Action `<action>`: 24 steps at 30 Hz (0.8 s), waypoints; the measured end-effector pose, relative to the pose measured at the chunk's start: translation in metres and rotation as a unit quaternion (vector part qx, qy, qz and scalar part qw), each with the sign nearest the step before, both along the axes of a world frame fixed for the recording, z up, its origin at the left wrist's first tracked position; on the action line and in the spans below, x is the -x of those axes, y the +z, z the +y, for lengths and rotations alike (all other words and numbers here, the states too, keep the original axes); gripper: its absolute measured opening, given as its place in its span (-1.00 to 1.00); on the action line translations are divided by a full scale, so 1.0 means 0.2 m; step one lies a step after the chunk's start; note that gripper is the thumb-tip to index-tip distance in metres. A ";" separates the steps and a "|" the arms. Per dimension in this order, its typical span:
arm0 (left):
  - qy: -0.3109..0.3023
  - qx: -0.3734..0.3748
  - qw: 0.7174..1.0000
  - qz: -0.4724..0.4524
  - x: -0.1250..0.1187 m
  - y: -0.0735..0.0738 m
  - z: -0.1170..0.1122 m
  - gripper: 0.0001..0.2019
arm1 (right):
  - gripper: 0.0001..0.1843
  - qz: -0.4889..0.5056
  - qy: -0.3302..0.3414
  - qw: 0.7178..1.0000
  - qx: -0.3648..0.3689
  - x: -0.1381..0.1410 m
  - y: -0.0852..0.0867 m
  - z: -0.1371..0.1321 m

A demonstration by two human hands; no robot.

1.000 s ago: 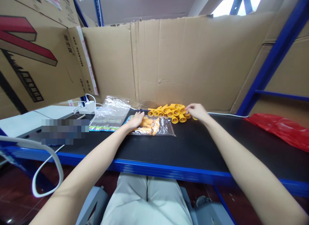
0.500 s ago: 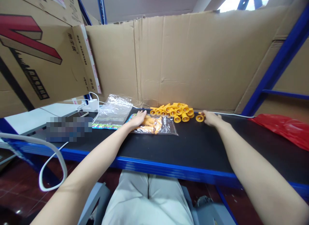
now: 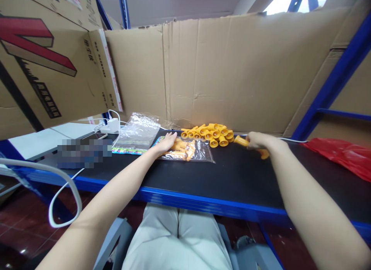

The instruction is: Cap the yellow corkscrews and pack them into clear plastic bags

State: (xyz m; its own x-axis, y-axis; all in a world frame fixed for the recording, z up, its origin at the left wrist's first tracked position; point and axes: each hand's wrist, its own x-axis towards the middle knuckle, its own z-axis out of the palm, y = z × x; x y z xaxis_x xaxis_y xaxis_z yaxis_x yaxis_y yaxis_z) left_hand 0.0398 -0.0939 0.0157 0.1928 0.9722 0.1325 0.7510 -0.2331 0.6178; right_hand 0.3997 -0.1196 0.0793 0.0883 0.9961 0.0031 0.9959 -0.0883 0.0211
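Observation:
My left hand (image 3: 167,143) lies with its fingers stretched out on a clear plastic bag (image 3: 203,152) holding several yellow plastic pieces. Farther right, my right hand (image 3: 257,140) is closed around a yellow trumpet-shaped plastic piece (image 3: 241,141), its flared end pointing left. Below the same hand another yellow part (image 3: 264,154) shows; I cannot tell whether it belongs to that piece. Between the hands, against the cardboard, sits a pile of similar yellow trumpet-shaped pieces (image 3: 215,133), many with their flared ends facing me.
Flat clear bags (image 3: 136,132) with a colourful header lie left of my left hand. Beyond them are a phone (image 3: 100,136) and a white charger (image 3: 111,126) with cables. Red plastic (image 3: 342,156) lies at the right. A cardboard wall (image 3: 226,76) stands behind the black tabletop (image 3: 208,181).
My right hand has moved slightly right, and the yellow piece by it has turned from facing me to pointing left. My left hand stays on the bag.

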 end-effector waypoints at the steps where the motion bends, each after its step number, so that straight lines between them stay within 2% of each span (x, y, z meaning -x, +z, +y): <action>1: 0.000 0.003 1.000 -0.002 0.00 0.00 -0.01 -0.40 | -0.96 0.011 0.013 0.999 0.038 0.04 0.03 -0.03; 5: -0.004 0.011 1.000 -0.013 -0.01 0.02 -0.03 -0.38 | -0.89 0.101 0.132 0.982 0.086 0.22 0.12 -0.16; 9: -0.006 0.011 1.000 -0.022 -0.02 0.01 -0.03 -0.37 | -0.85 0.156 0.222 0.957 0.099 0.38 0.10 -0.22; 15: -0.002 0.005 0.999 -0.033 -0.01 0.01 -0.04 -0.38 | -0.83 0.160 0.268 0.949 0.042 0.50 0.01 -0.20; 21: -0.005 0.009 0.999 -0.030 -0.02 0.03 -0.06 -0.35 | -0.73 0.243 0.304 0.920 0.039 0.51 0.00 -0.19; 24: -0.005 0.008 0.999 -0.033 -0.02 0.02 -0.05 -0.36 | -0.72 0.256 0.325 0.910 0.030 0.53 -0.03 -0.18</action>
